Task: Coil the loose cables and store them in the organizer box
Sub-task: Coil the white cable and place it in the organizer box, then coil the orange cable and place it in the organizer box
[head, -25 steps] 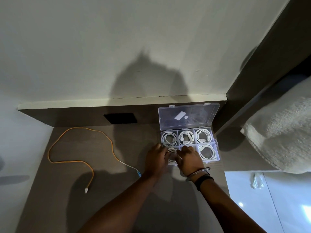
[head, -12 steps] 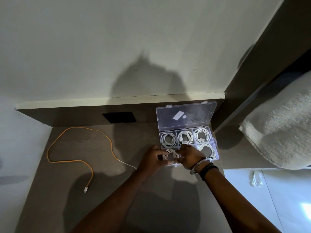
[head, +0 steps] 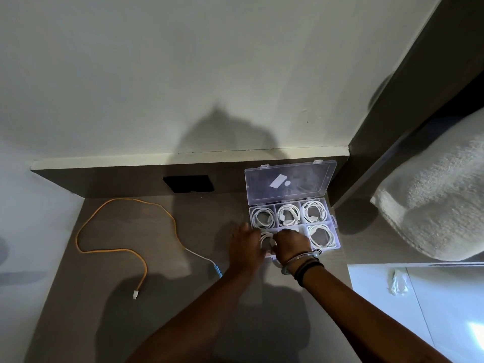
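A clear plastic organizer box (head: 332, 221) stands open at the back right of the brown table, its lid (head: 289, 182) tilted up against the wall panel. The three rear compartments and the front right one each hold a coiled white cable. My left hand (head: 245, 246) and my right hand (head: 290, 244) meet over the front left compartments, both pressing a coiled white cable (head: 266, 238) down into the box. A loose orange cable (head: 104, 248) lies spread on the table at the left, with a white plug at its near end.
A black socket plate (head: 188, 183) sits in the dark back panel. The orange cable's other end has a blue connector (head: 217, 271) beside my left wrist. A white towel (head: 429, 205) lies on the right. A white surface (head: 419, 310) adjoins the table's right edge.
Both hands have pushed the white coil from just above the box edge down into a front compartment. The view has shifted slightly; the orange cable has not moved.
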The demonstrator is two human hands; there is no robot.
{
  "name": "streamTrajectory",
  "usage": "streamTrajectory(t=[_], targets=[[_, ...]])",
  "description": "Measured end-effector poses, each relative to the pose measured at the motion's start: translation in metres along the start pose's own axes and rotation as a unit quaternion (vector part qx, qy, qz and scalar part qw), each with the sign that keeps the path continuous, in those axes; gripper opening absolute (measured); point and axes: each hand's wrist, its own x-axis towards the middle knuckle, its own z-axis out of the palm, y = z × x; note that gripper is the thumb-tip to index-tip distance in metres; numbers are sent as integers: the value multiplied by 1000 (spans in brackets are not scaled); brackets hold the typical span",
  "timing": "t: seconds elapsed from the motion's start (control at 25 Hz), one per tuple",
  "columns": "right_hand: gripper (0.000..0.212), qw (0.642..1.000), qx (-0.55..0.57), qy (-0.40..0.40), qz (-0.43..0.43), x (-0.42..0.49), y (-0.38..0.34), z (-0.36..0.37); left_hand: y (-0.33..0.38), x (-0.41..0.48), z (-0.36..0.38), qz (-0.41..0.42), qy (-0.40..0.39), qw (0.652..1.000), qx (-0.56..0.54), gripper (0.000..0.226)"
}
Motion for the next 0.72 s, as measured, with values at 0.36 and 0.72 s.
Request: streamTrajectory(t=[0.36, 0.72], targets=[[22, 998, 49, 50, 4, -15, -1, -14, -32, -10, -11, -38, 20, 946, -321, 12], [16, 965, 66, 139, -211, -44, -151, -13, -218, -79, -58, -277, 155, 948, -25, 49]])
